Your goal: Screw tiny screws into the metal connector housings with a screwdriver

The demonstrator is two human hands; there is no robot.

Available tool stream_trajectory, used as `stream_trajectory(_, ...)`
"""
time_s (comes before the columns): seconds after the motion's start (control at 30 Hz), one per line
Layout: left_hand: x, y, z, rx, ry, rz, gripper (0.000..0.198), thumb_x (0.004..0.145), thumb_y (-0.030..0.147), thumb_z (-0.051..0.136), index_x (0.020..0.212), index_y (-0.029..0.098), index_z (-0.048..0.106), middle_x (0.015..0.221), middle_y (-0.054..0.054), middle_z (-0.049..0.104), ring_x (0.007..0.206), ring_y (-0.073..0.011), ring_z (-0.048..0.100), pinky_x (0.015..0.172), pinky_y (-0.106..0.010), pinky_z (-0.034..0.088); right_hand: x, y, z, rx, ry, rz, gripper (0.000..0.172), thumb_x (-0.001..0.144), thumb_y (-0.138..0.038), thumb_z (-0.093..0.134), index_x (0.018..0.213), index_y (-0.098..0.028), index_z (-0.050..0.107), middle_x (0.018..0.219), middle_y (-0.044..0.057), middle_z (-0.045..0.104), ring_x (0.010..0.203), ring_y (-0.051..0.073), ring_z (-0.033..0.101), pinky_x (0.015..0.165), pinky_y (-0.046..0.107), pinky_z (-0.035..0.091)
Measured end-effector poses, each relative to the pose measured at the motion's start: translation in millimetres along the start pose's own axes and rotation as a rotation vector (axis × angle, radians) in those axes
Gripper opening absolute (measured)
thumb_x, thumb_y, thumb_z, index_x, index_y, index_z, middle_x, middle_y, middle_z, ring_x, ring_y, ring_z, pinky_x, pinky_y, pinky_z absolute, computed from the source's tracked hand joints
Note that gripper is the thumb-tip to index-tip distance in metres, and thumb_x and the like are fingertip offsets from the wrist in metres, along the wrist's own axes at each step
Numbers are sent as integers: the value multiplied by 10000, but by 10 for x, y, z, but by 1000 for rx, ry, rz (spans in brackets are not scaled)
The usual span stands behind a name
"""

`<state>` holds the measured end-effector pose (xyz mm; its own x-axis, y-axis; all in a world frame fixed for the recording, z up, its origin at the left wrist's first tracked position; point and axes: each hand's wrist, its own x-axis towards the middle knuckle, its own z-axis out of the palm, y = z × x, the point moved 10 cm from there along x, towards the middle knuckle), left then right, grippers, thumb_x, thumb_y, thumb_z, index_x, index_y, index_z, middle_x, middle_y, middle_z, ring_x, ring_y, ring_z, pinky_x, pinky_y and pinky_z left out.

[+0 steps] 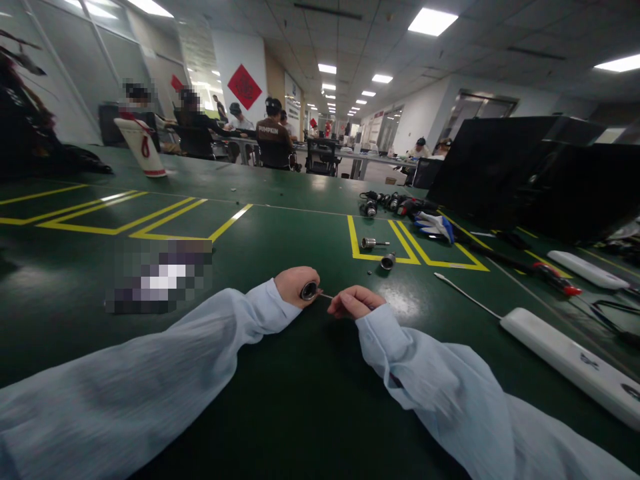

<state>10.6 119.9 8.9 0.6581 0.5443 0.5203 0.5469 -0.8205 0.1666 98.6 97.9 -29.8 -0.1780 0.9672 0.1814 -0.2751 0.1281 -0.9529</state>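
My left hand [293,283] is closed around a metal cylindrical part [309,291], its round dark opening facing me. Close by on the right, my right hand [356,301] has its fingers pinched on a thin metal rod [327,296], whose far end reaches the left hand's part. Whether the rod touches or enters that part I cannot tell. Past my hands, a metal cylinder with a thin shaft [369,243] lies inside a yellow-taped area. A short metal cup-like part [387,261] rests by the tape line, near a tiny dark piece [369,272].
On the green table [280,230] are a blurred-out object [160,280] at left, a paper cup [143,143], cables and metal parts [385,202], a blue-and-white glove [434,227], a red-black screwdriver [556,279], a white power strip [570,360] and black monitors [500,173]. People sit beyond.
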Motion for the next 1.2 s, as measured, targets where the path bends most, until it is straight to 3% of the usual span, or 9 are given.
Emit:
stream_trajectory(0.1,2,30,19,51,-16,29,125,746,244,457,646,169,464,585,2,491,554,-111,457,531,-213,368,-6,-10,2,-67,-3,-7,209,695,-360,615,649,-156,630,587,20,653,527,99,582,551,234,485)
stream_trajectory(0.47,-15,-46,-64,-155,46,-47,142,712,279,509,643,168,456,584,21,489,530,-83,461,508,-185,375,49,129,70,222,-111,114,231,618,-388,685,642,-164,633,603,9,674,502,83,590,527,204,476)
stream_trajectory(0.77,0,-17,29,90,-11,-4,123,739,240,459,639,168,464,586,0,485,564,-115,467,534,-217,371,43,143,15,92,-48,116,260,612,-404,673,629,-150,619,569,7,659,489,83,574,495,202,468)
stream_trajectory(1.07,-12,-25,-117,-155,69,-58,166,718,292,511,624,170,448,570,25,476,513,-81,451,499,-191,376,33,133,89,207,-115,136,245,616,-393,676,645,-159,610,615,18,664,515,95,575,487,219,471)
stream_trajectory(1.2,-12,-9,-115,-143,73,-45,145,720,269,504,632,166,456,575,19,481,519,-82,453,505,-190,373,44,143,80,224,-126,161,253,598,-400,688,645,-162,617,619,16,668,517,93,575,485,211,463)
